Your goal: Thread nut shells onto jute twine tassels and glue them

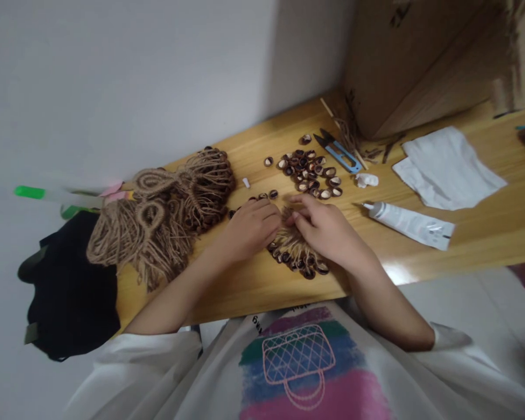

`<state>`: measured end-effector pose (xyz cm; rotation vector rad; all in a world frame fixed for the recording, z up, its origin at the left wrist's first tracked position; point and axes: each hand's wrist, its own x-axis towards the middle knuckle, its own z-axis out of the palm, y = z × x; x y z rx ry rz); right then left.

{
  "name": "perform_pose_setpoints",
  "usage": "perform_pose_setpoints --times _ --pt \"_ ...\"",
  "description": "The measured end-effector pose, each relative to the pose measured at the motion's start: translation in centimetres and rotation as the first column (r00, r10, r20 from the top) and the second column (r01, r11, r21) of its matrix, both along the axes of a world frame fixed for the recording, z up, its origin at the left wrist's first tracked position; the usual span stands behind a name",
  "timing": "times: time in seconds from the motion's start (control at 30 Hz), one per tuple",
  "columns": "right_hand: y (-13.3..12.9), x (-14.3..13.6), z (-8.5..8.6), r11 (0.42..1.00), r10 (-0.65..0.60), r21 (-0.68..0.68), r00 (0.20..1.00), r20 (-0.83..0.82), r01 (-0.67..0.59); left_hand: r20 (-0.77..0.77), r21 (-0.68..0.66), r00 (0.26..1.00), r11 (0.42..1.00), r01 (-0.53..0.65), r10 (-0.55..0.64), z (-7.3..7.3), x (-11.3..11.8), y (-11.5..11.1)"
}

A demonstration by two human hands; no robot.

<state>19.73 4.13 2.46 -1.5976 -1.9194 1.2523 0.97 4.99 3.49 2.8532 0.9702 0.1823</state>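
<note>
A bundle of twine cords (296,242) tipped with dark brown shell halves lies on the wooden table in front of me. My left hand (256,228) rests at the bundle's left edge, fingers pressed together and curled down, and what they hold is hidden. From the right, my right hand (326,228) reaches over the cords, its thumb and fingers closing on them near the top. Several brown shell pieces (273,194) lie just beyond my left fingertips. A larger loose pile of shell halves (308,169) is spread beyond my right hand.
Knotted twine bundles with loops (170,192) lie at left, beside a black bag (76,291). Blue thread snips (339,151), a white glue tube (413,224), its small cap (246,182) and a white cloth (452,169) lie on the table (472,248). A cardboard box (402,64) stands behind.
</note>
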Motion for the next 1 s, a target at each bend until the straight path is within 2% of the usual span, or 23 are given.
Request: perform_pose_setpoints --times 0.13,0.3,0.43,0.63,0.73,0.87,1.0 --pt "0.1 0.1 -0.2 1.0 -0.016 -0.01 0.999 -0.052 0.016 -0.008 -0.038 1.0 0.999 -0.007 0.006 0.1 0.2 -0.1" --pt "0.2 0.2 -0.6 0.999 -0.045 -0.004 0.991 -0.128 0.045 -0.058 -0.158 0.992 0.98 -0.118 0.11 -0.3 0.5 0.3" --pt "0.4 0.5 -1.0 0.993 -0.12 -0.014 0.974 -0.193 0.119 -0.03 -0.225 0.984 0.957 -0.18 0.178 -0.6 0.9 0.2" --pt "0.4 1.0 -0.8 0.971 -0.223 0.045 0.952 -0.21 0.237 0.038 -0.24 0.951 0.927 -0.288 0.306 -0.9 1.7 -0.9" --pt "-0.4 1.7 -0.3 0.961 -0.225 0.116 0.953 -0.204 0.252 0.037 -0.237 0.946 0.923 -0.304 0.321 -1.1 1.9 -1.4" --pt "-2.6 2.9 0.6 0.934 -0.182 0.284 0.973 -0.14 0.216 0.058 -0.242 0.946 0.924 -0.297 0.32 -1.3 1.8 -1.9" --pt "-5.0 4.0 1.2 0.953 -0.148 0.251 0.984 -0.095 0.167 0.087 -0.246 0.93 0.913 -0.327 0.357 -1.2 1.6 -2.9"
